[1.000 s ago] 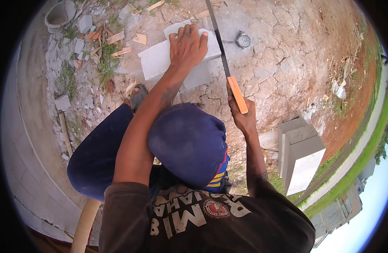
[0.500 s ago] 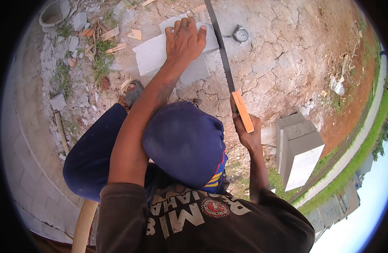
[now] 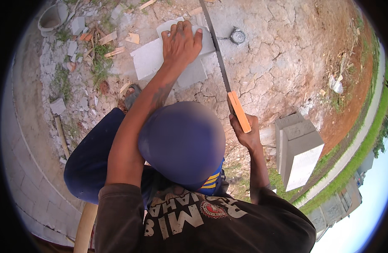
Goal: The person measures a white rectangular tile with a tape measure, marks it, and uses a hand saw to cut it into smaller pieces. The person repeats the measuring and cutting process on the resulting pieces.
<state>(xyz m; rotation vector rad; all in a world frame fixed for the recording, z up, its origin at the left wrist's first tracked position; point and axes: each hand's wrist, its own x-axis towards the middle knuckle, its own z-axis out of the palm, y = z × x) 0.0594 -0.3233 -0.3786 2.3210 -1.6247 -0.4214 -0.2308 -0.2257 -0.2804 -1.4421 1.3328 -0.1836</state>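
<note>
The left hand (image 3: pixel 178 47) lies spread on a pale block (image 3: pixel 146 59); the right hand (image 3: pixel 251 137) grips an orange saw handle (image 3: pixel 238 109).

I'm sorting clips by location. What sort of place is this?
Probably an outdoor building site: a long-bladed, orange-handled saw is beside a pale grey rectangular block, more grey rectangular blocks stand at the right, and pale broken rubble lies on bare earth.

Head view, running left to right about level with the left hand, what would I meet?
Grey bucket, grey block chunk, wood scraps, left hand, saw blade, round dusty object.
</note>
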